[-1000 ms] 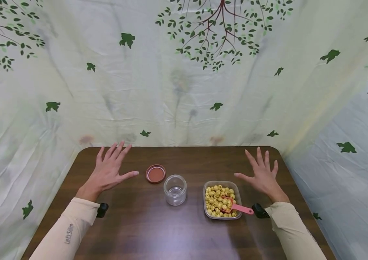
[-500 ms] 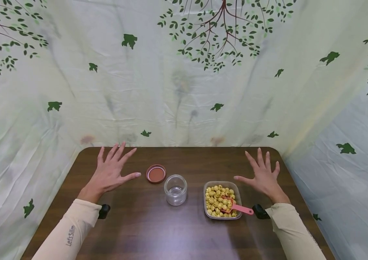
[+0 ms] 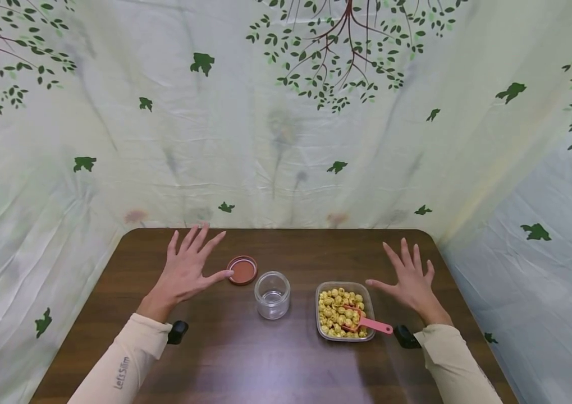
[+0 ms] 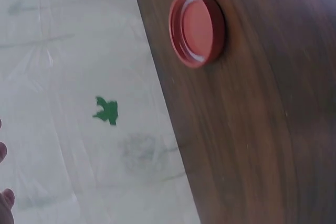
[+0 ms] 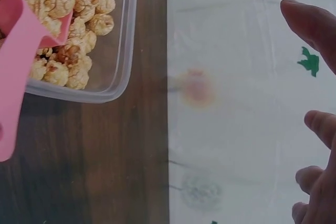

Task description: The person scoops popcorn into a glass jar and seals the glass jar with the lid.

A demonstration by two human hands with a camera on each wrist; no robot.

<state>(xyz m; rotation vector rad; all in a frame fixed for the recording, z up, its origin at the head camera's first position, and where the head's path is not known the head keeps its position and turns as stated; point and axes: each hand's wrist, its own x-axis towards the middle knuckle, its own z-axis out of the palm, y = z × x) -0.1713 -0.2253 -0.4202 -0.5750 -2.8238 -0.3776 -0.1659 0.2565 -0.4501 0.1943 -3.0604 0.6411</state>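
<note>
My left hand (image 3: 187,272) is spread over the left part of the table, holding nothing, its thumb tip overlapping the edge of a red-brown jar lid (image 3: 242,270) in the head view. That lid (image 4: 197,30) lies with its hollow side up. Just right of it stands a clear glass jar (image 3: 273,296) without a lid. My right hand (image 3: 409,283), fingers spread and holding nothing, is beyond and right of a clear plastic tub (image 3: 320,331) of caramel popcorn (image 3: 336,308). A pink scoop (image 3: 376,325) sits in the popcorn, its handle (image 5: 13,77) sticking out over the tub's right rim.
The dark wood table (image 3: 245,365) has rounded far corners. A pale cloth (image 3: 286,140) printed with leaves and branches hangs behind it and along both sides. Each wrist carries a small black camera, such as the left wrist camera (image 3: 177,332).
My left hand has moved right, toward the lid. The right hand has drawn very slightly nearer to me. The lid, jar, tub and scoop stay put.
</note>
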